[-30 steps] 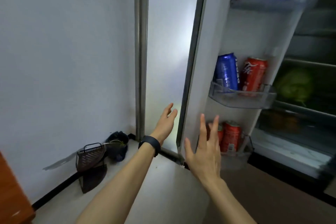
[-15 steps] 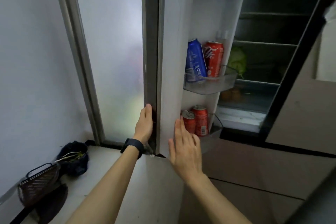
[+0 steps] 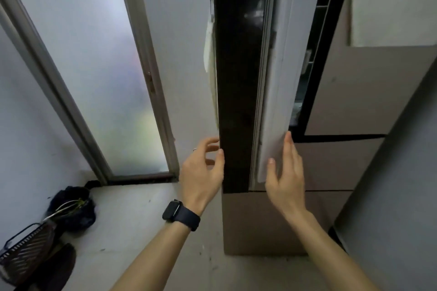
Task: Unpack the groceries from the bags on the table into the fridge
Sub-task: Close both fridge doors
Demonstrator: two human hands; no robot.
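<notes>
The fridge's left door (image 3: 238, 82) stands nearly edge-on to me, its black outer edge facing me and its white inner lining (image 3: 276, 92) to the right. Only a thin dark gap (image 3: 307, 71) into the fridge shows beside it. My left hand (image 3: 201, 172), with a dark watch on the wrist, hovers at the door's outer edge, fingers spread and holding nothing. My right hand (image 3: 286, 172) lies flat on the white inner lining, fingers extended. The door's cans and shelves are hidden. No grocery bags are in view.
Beige lower fridge drawers (image 3: 260, 224) sit below the door. A frosted glass door (image 3: 101, 73) in a grey frame is at left. On the floor at lower left lie a dark basket (image 3: 26, 250) and a black bag (image 3: 73, 208). A grey wall (image 3: 397, 196) rises at right.
The fridge door has swung toward shut, hiding the cans and shelves. My left hand has come off the door edge and my right hand has stayed pressed on the inner lining.
</notes>
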